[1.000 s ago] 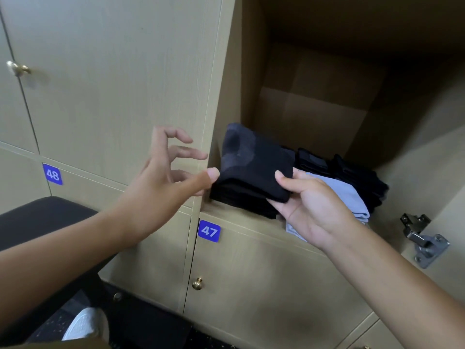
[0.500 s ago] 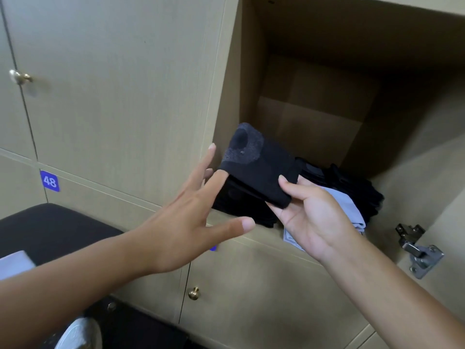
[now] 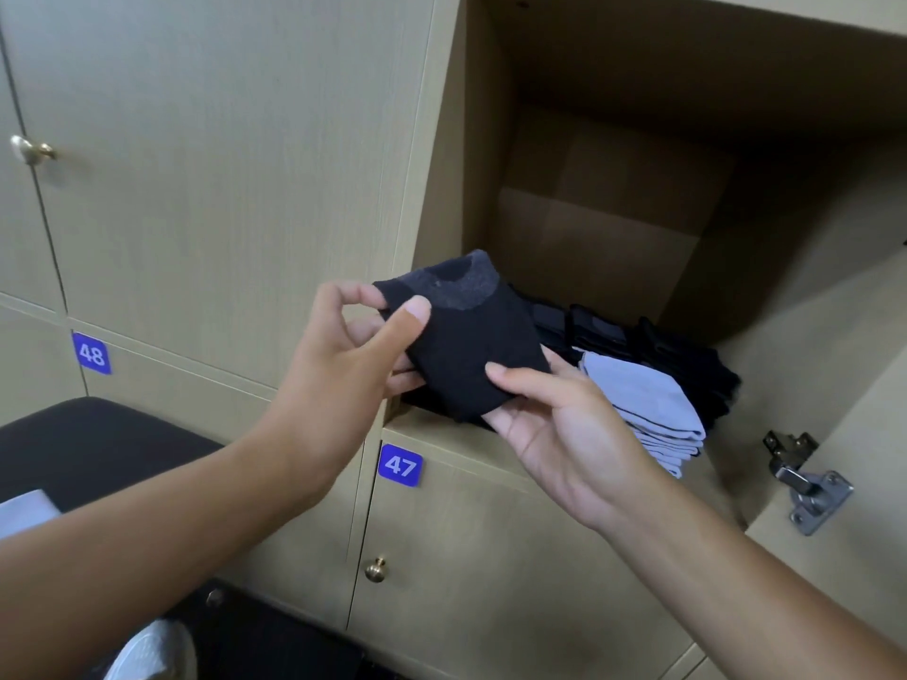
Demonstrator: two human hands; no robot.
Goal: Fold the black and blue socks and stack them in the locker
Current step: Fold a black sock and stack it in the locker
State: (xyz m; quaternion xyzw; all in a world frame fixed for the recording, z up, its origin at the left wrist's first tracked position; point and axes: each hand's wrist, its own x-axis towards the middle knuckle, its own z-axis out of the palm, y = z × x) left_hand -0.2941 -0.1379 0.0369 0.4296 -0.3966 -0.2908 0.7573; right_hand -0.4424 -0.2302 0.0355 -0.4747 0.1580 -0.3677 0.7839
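At the far left a pale cloth [image 3: 22, 510] lay on the dark counter [image 3: 98, 449], cut off by the frame edge, and a white shoe [image 3: 152, 652] showed only partly below. The left hand [image 3: 343, 365] pinched the upper corner of a folded black sock [image 3: 471, 355] between thumb and forefinger. The right hand [image 3: 554, 424] gripped its lower edge, thumb on top, fingers hidden beneath. The sock was held at the open locker [image 3: 613, 228] mouth. Behind it lay the stacked blue socks [image 3: 648, 404] and dark socks [image 3: 687, 360], their folds hard to distinguish in shadow.
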